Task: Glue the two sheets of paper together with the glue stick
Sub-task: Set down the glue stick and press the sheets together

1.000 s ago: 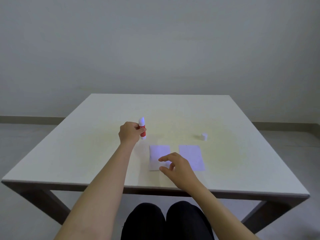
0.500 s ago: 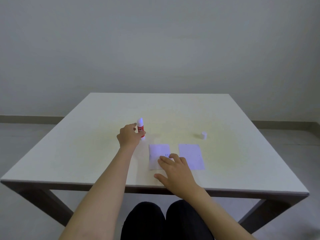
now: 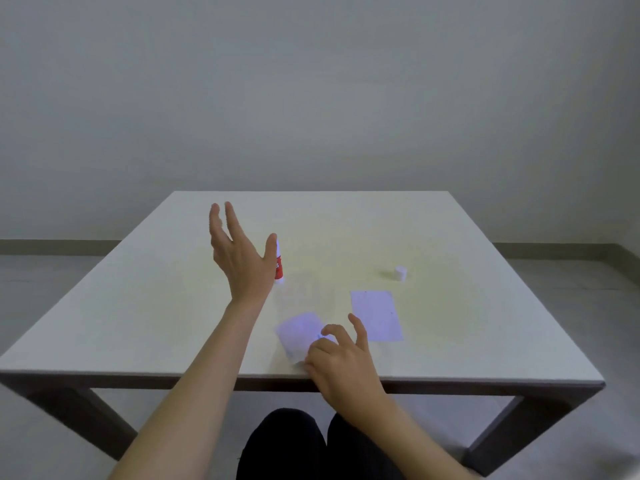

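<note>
A red and white glue stick (image 3: 279, 266) stands upright and uncapped on the white table (image 3: 138, 306). My left hand (image 3: 239, 258) hovers just left of it, fingers spread, holding nothing. Its thumb partly hides the stick. My right hand (image 3: 341, 358) pinches the left sheet of paper (image 3: 299, 332) near the table's front edge. That sheet is blurred and turned askew. The second sheet of paper (image 3: 376, 315) lies flat to the right, untouched.
The glue stick's white cap (image 3: 400, 273) sits on the table behind the right sheet. My legs in dark trousers (image 3: 311, 445) show below the front edge. A plain wall stands behind the table.
My left hand has let go of the glue stick and opened, leaving it standing. My right hand has dragged the left sheet toward the front edge and turned it.
</note>
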### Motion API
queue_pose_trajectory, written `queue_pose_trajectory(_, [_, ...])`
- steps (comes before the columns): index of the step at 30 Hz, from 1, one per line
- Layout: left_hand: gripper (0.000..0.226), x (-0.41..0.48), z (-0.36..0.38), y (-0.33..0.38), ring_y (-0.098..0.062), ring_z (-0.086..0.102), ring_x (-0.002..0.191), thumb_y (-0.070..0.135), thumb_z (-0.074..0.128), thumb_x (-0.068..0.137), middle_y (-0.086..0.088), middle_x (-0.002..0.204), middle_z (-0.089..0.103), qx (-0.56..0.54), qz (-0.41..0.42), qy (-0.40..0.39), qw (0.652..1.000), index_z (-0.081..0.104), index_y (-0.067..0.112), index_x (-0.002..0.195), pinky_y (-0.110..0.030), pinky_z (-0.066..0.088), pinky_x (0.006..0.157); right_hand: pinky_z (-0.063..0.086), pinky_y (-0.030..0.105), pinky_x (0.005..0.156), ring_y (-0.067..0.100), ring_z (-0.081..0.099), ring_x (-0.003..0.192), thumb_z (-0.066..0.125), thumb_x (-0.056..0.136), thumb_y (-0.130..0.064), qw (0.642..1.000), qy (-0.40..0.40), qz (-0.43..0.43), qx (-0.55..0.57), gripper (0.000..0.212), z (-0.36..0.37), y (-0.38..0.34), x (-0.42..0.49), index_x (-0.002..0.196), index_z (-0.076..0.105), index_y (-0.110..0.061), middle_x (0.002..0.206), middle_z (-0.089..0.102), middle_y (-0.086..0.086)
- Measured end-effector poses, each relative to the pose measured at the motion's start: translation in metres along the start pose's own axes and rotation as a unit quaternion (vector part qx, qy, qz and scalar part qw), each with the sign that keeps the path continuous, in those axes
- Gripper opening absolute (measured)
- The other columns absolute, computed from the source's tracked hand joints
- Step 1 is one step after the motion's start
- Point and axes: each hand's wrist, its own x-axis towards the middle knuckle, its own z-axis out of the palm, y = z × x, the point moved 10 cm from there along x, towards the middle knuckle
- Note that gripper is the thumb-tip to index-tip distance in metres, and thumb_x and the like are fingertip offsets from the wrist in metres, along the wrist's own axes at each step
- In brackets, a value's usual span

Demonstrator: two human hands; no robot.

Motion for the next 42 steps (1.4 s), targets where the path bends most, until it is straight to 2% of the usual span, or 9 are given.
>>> queue_pose_trajectory(4, [0.069,-0.015,-0.005,0.020,-0.028,0.030,0.135,0.016,0.061,0.084,-0.017,0.150,0.020,-0.071,0.047,0.000,0.996,0.028,0.005,0.143,-0.032,0.029,0.107,0.043,0.030,0.069,0.016,0.058,0.067,0.071,0.078,-0.017,0.968,0.084,0.154,0.179,0.008,-0.016,0.043,-0.001,0.070,0.070,-0.018,0.072,0.065,-0.005])
queue_pose_trajectory(8, [0.057,-0.035,0.011,0.027,-0.027,0.040,0.128,0.012,0.061,0.086,-0.015,0.142,0.032,-0.128,0.014,-0.049,0.990,0.038,0.005,0.137,-0.003,0.028,0.090,0.037,0.011,0.056,0.002,0.050,0.055,0.062,0.086,-0.013,0.827,0.135,0.348,0.420,0.017,-0.020,0.107,-0.011,0.074,0.065,-0.024,0.071,0.062,-0.004])
queue_pose_trajectory(13, [0.061,-0.072,0.061,0.009,-0.025,0.058,0.109,0.026,0.063,0.087,-0.007,0.131,0.044,-0.191,-0.195,-0.210,0.939,0.035,0.011,0.139,-0.027,0.044,0.088,0.049,0.025,0.064,0.009,0.060,0.049,0.061,0.087,-0.007,0.625,0.194,0.458,0.601,0.007,-0.011,0.154,-0.031,0.082,0.064,-0.011,0.066,0.064,0.006])
queue_pose_trajectory(15, [0.057,-0.099,0.081,0.010,-0.025,0.068,0.088,0.024,0.067,0.084,-0.004,0.114,0.058,-0.246,-0.271,-0.291,0.884,0.041,0.011,0.133,-0.034,0.054,0.084,0.052,0.027,0.066,0.012,0.064,0.052,0.061,0.088,-0.008,0.593,0.191,0.467,0.628,0.003,-0.006,0.159,-0.036,0.086,0.063,-0.007,0.074,0.066,0.010])
queue_pose_trajectory(17, [0.047,-0.118,0.094,0.017,-0.018,0.072,0.071,0.014,0.069,0.083,-0.004,0.095,0.065,-0.290,-0.302,-0.327,0.847,0.046,0.010,0.124,-0.030,0.059,0.071,0.052,0.028,0.067,0.014,0.065,0.055,0.060,0.089,-0.009,0.586,0.188,0.469,0.633,0.004,-0.003,0.159,-0.039,0.087,0.063,-0.007,0.078,0.067,0.010])
queue_pose_trajectory(21, [0.038,-0.119,0.096,0.022,-0.007,0.069,0.054,0.004,0.068,0.081,-0.003,0.077,0.069,-0.278,-0.281,-0.302,0.868,0.050,0.012,0.114,-0.027,0.060,0.066,0.052,0.030,0.069,0.020,0.064,0.059,0.060,0.089,-0.009,0.593,0.179,0.478,0.623,0.005,0.002,0.159,-0.046,0.090,0.062,-0.005,0.078,0.068,0.012])
queue_pose_trajectory(28, [0.035,-0.119,0.103,0.027,-0.008,0.066,0.052,0.006,0.067,0.078,0.000,0.074,0.069,-0.266,-0.274,-0.327,0.864,0.045,0.016,0.103,-0.029,0.056,0.073,0.045,0.029,0.060,0.019,0.058,0.058,0.062,0.088,-0.018,0.634,0.102,0.495,0.586,0.010,0.007,0.180,-0.050,0.087,0.067,-0.010,0.086,0.067,0.006])
queue_pose_trajectory(34, [0.035,-0.128,0.107,0.021,-0.011,0.065,0.059,0.005,0.065,0.075,-0.003,0.075,0.068,-0.184,-0.247,-0.361,0.880,0.044,0.014,0.101,-0.029,0.057,0.068,0.037,0.022,0.046,0.013,0.049,0.048,0.066,0.081,-0.010,0.741,-0.001,0.471,0.479,0.011,0.012,0.193,-0.048,0.072,0.067,-0.005,0.064,0.062,0.002])
queue_pose_trajectory(42, [0.035,-0.136,0.112,0.011,-0.026,0.065,0.071,0.003,0.067,0.074,-0.010,0.081,0.070,-0.136,-0.229,-0.370,0.890,0.045,0.013,0.098,-0.039,0.054,0.076,0.032,0.017,0.035,0.004,0.040,0.029,0.069,0.079,-0.013,0.780,-0.031,0.486,0.394,0.017,0.024,0.198,-0.052,0.063,0.065,-0.010,0.040,0.054,-0.004])
